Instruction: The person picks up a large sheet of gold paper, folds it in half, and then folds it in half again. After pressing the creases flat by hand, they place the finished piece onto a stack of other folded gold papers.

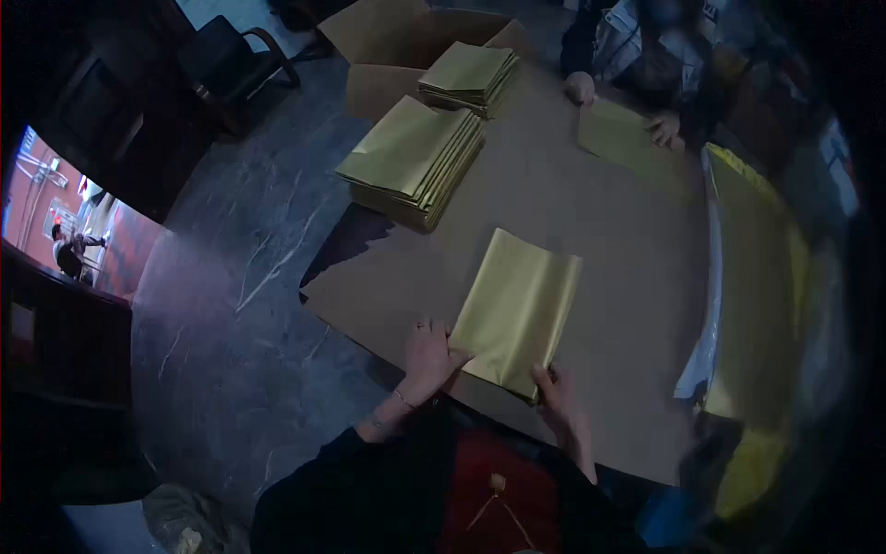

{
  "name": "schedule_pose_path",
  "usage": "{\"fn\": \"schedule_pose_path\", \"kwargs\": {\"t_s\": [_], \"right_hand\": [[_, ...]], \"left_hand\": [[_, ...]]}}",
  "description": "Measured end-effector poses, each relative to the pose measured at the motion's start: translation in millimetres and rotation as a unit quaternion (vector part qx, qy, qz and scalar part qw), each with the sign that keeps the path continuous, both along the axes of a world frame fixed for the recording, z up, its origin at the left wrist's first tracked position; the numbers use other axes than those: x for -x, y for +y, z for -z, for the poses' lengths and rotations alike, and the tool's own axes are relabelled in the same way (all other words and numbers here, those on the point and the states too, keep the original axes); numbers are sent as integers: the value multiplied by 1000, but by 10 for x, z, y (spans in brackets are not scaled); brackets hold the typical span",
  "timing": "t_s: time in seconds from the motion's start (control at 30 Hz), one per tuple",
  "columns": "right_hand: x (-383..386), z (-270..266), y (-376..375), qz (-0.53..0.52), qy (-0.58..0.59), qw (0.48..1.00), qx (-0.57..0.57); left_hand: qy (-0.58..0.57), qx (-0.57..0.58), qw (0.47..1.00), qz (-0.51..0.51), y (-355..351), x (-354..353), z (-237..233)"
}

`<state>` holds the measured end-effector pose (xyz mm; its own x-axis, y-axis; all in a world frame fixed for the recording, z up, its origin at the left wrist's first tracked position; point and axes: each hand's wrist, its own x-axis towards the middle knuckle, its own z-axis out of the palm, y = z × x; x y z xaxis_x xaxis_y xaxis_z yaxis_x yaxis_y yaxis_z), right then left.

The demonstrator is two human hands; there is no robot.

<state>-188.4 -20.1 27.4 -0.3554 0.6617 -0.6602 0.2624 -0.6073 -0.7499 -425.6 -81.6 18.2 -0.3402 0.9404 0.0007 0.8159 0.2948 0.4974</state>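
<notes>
A folded piece of gold paper (519, 305) lies near the table's front edge, with a crease running along its length and its right side slightly raised. My left hand (430, 358) is at its lower left corner, the thumb on top of the paper and the fingers along the side edge. At the lower right corner my right hand (560, 403) pinches the paper, thumb uppermost. The fingers under the paper are hidden.
Two stacks of folded gold paper, a larger one (406, 148) and a smaller one (471, 72), stand by an open cardboard box (383, 42). Across the brown-covered table (637, 369), another person's hands (581, 88) hold a gold sheet (623, 137). A large gold pile (752, 277) is at right.
</notes>
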Motion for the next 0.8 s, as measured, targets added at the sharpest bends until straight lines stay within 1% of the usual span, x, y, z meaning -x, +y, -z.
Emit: {"fn": "schedule_pose_path", "kwargs": {"t_s": [0.03, 0.07, 0.1, 0.13, 0.17, 0.2, 0.23, 0.27, 0.3, 0.33, 0.37, 0.43, 0.47, 0.5, 0.53, 0.57, 0.6, 0.63, 0.7, 0.77, 0.8], "right_hand": [[63, -5, -14, -41, -38, 997, -51], [117, -10, -29, -80, -76, 989, -103], [155, -19, -64, -81, -74, 988, -105], [180, -35, -117, -22, 8, 996, -90], [210, -71, -152, 37, 90, 992, -74], [252, -233, -157, 51, 116, 991, -50], [261, -253, -165, 49, 116, 991, -50], [258, -257, -180, 59, 117, 988, -76], [258, -273, -191, 69, 118, 985, -102], [267, -354, -214, 87, 137, 981, -105], [274, -375, -220, 87, 137, 981, -105], [294, -395, -209, 79, 166, 975, -127], [296, -391, -197, 54, 172, 972, -151], [323, -417, -195, 54, 174, 972, -152], [362, -462, -192, 70, 199, 969, -129], [411, -498, -181, 86, 224, 965, -106], [486, -482, -154, 83, 223, 954, -185], [479, -482, -116, 83, 223, 953, -188], [437, -467, -47, 6, 224, 957, -184], [433, -323, -62, 11, 211, 960, -181], [429, -256, -79, 24, 194, 968, -157]], "left_hand": [[2, -8, 1000, 10, 10, 1, -50], [-14, 30, 999, -7, 9, -17, -108], [-19, 2, 1000, 0, 1, -14, -69], [-25, -27, 999, 6, -6, -7, -36], [-82, -13, 997, -3, -22, 11, -6], [-164, -52, 984, -34, -33, -16, -3], [-245, -89, 963, -65, -54, -49, -4], [-186, -19, 981, -54, -62, -12, -12], [-404, -8, 908, -113, -81, -45, -75], [-599, 4, 784, -165, -105, -88, -180], [-743, -50, 663, -80, -117, -109, -301], [-772, -9, 628, -95, -112, -129, -389], [-767, -53, 631, -105, -92, -210, -443], [-744, -70, 657, -101, -43, -170, -463], [-720, -88, 682, -97, 17, -129, -490], [-706, -115, 693, -91, 92, -52, -522], [-681, -132, 716, -75, 183, 66, -660], [-656, -150, 738, -58, 284, 205, -821], [-614, -217, 757, -38, 510, 477, -1101], [-566, -284, 773, -19, 815, 883, -1268], [-582, -299, 756, 3, 970, 1099, -1349]]}}
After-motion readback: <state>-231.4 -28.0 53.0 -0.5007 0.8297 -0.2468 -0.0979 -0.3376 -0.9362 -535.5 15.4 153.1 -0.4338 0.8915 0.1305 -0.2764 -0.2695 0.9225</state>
